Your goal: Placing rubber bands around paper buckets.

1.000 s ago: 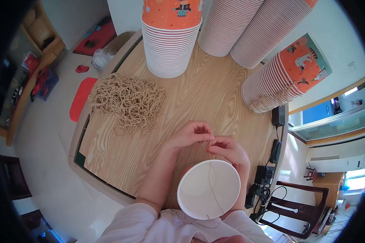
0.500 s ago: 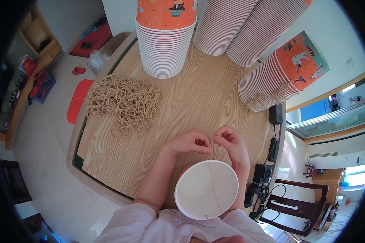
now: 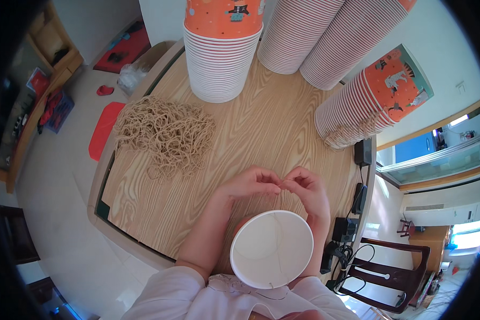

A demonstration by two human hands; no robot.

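A large paper bucket [image 3: 258, 250], white inside and orange outside, rests between my forearms with its mouth tilted up. One thin tan string [image 3: 278, 240] runs across its opening, from the near rim to the far rim beneath my hands. Just beyond that rim, my left hand [image 3: 256, 182] pinches the string with thumb and forefinger. My right hand [image 3: 304, 186] meets it from the right, its fingertips also closed on the string. The two sets of fingertips touch or nearly touch; the bit of string between them is mostly hidden.
A loose heap of tan string [image 3: 165, 133] lies on the left of the wooden table [image 3: 266, 122]. A tall bucket stack [image 3: 218, 69] stands behind it, with more stacks at the back. A leaning stack [image 3: 352, 106] with string on it is right. Black adapters and cables [image 3: 345, 229] line the right edge.
My left hand has moved slightly up and right, bringing its fingertips against those of my right hand. The bucket stays in place.
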